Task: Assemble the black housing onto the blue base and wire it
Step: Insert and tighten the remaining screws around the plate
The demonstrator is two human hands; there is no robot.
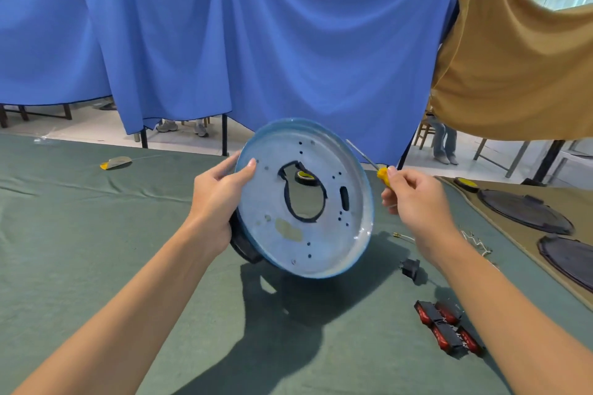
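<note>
Blue base [321, 240] gripped in my left hand [218, 202], yellow screwdriver [382, 174] pinched in my right hand [414, 199], so I should aim it straight at a screw hole [340, 220].

Base [348, 234] x1, discs [524, 212] [569, 261] x2, screwdrvr [382, 174] x1

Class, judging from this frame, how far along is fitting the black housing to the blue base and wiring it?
Done: the black housing sits behind the blue base, held together off the table by the left hand. In hand: the right hand holds a yellow screwdriver beside the rim, so fastening looks imminent. Left: wiring; loose wires and red switches lie on the table.
</note>
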